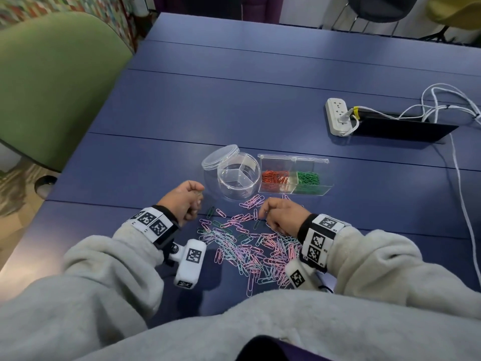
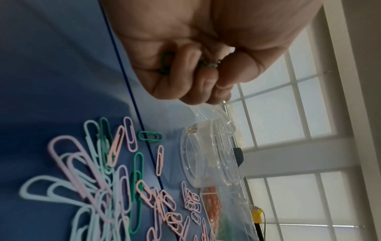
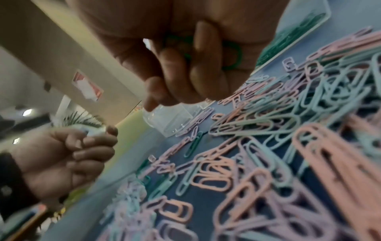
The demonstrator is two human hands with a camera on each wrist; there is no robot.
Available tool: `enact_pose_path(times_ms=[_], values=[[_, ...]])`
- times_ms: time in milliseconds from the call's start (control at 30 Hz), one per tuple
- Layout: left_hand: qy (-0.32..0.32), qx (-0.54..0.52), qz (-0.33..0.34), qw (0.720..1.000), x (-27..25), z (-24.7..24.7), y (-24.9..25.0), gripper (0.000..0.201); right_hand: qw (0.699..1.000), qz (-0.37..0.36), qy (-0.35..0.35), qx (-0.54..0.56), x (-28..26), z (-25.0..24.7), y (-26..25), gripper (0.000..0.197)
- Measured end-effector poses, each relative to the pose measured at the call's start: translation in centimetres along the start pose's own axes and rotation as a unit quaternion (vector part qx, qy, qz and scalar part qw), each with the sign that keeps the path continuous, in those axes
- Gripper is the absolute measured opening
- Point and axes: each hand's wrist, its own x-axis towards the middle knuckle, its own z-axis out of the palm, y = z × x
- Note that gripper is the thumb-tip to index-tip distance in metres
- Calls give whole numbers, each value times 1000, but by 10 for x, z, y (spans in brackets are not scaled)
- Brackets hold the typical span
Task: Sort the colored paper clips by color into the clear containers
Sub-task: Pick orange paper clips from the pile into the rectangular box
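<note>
Both hands were clenched on dark green clips: the left hand [image 1: 185, 201] beside the round container [image 1: 239, 181], the right hand [image 1: 282, 217] above the loose pile [image 1: 250, 246]; crowded fists could probably spill clips back; the green compartment [image 1: 309, 179] sat just beyond.

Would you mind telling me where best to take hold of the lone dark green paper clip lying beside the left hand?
Probably pinch the green clip across its two long sides, coming straight down from above: it lies flat on the table, clear of the pile.
</note>
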Motion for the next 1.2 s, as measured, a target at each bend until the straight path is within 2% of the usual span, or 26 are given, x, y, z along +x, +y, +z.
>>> enact_pose_path(times_ms=[67, 133, 233, 300, 400, 467, 567, 667, 833, 933, 1033, 1100, 1167, 1200], values=[[0, -8, -12, 1000, -5, -3, -1, 47, 990, -14, 15, -142, 2, 3, 1, 30], [-11, -16, -22, 1000, -10, -6, -1, 39, 963, -24, 18, -270, 6, 4, 3, 22], [-18, -11, -50, 999, -9, -11, -2, 30, 933, -25, -9, -359, 10, 4, 2, 24], [-4, 84, -56, 995, -4, -15, -6, 34, 915, -38, -27, -401, 11, 5, -3, 24], [13, 296, -5, 955, 4, -20, -16, 35, 891, -48, -43, -448, 14, 9, -6, 11], [21, 360, 27, 932, 4, -17, -20, 29, 885, -43, -49, -460, 16, 10, -7, 6], [19, 446, 32, 895, 4, -10, -22, 17, 878, -28, -62, -473, 16, 9, -9, 1], [17, 510, 39, 859, 6, -2, -20, 15, 889, -3, -73, -452, 13, 7, -4, 10], [11, 555, 46, 831, 12, 10, -16, 19, 961, 13, 17, -275, 10, -1, 6, 27], [-7, 574, 38, 818, 15, 13, -15, 21, 982, 12, 31, -186, 4, -6, 4, 27], [-16, 574, 27, 818, 15, 16, -16, 20, 990, 14, 14, -140, 0, -5, -1, 25], [-23, 560, 25, 828, 12, 16, -17, 21, 997, 28, 12, -68, -1, -1, -4, 28], [-7, 526, 24, 850, 10, 13, -15, 21, 999, 32, 7, -30, 0, 3, -5, 35], [7, 485, 18, 874, 9, 11, -14, 20, 999, 29, -2, -34, 1, 5, -6, 36]])
